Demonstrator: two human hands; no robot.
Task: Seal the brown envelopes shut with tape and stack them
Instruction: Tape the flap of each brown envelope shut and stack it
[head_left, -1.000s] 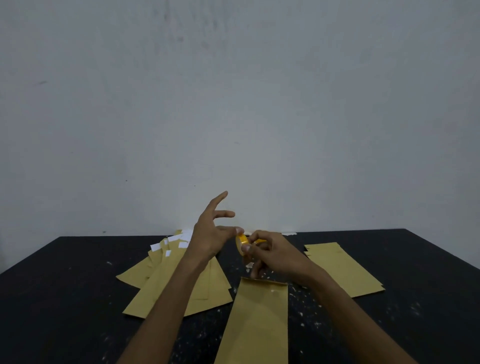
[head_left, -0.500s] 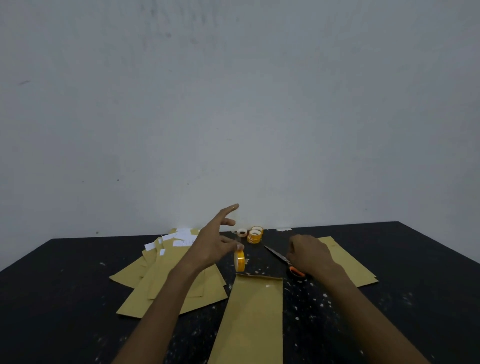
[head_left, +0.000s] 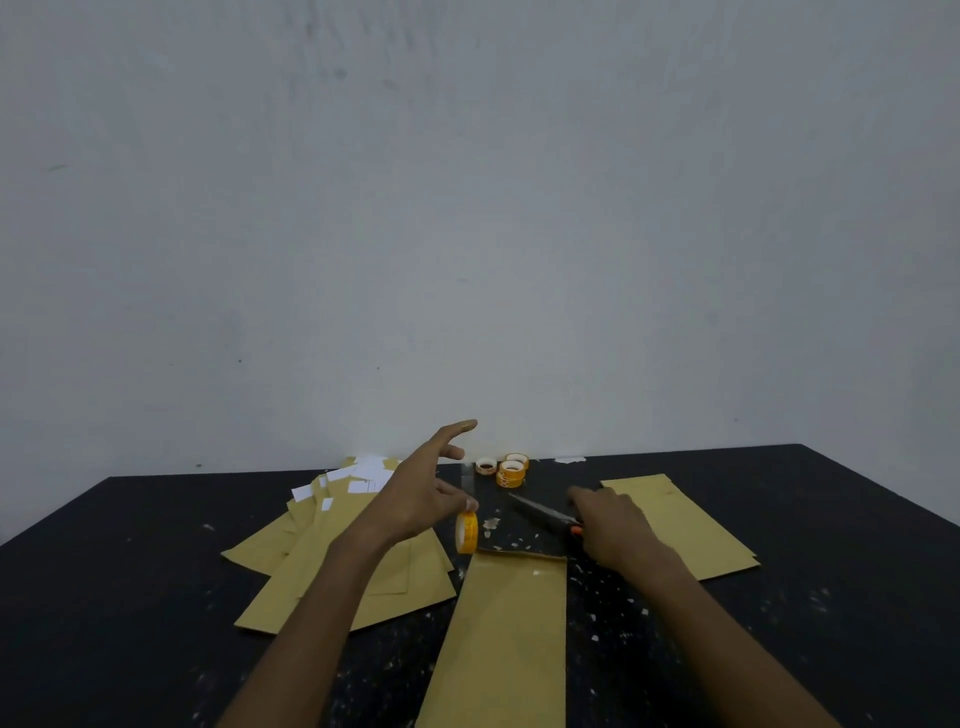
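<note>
A brown envelope (head_left: 509, 639) lies lengthwise in front of me on the black table (head_left: 130, 597), its far end toward my hands. My left hand (head_left: 415, 499) is raised above the table and pinches a small yellow tape roll (head_left: 466, 532) that hangs just past the envelope's far left corner; its index finger points up. A clear strip of tape (head_left: 467, 475) seems to rise from the roll. My right hand (head_left: 613, 525) is down on the orange handle of the scissors (head_left: 540, 512), fingers curled over it, blades pointing to the far left.
A fanned pile of brown envelopes (head_left: 322, 571) with white paper slips (head_left: 363, 473) lies on the left. More envelopes (head_left: 685, 519) lie flat on the right. Spare tape rolls (head_left: 511, 473) stand by the wall. White scraps dot the table.
My right hand left the tape roll and moved right and down onto the scissors. My left hand kept the roll, which now hangs lower beside the envelope's end.
</note>
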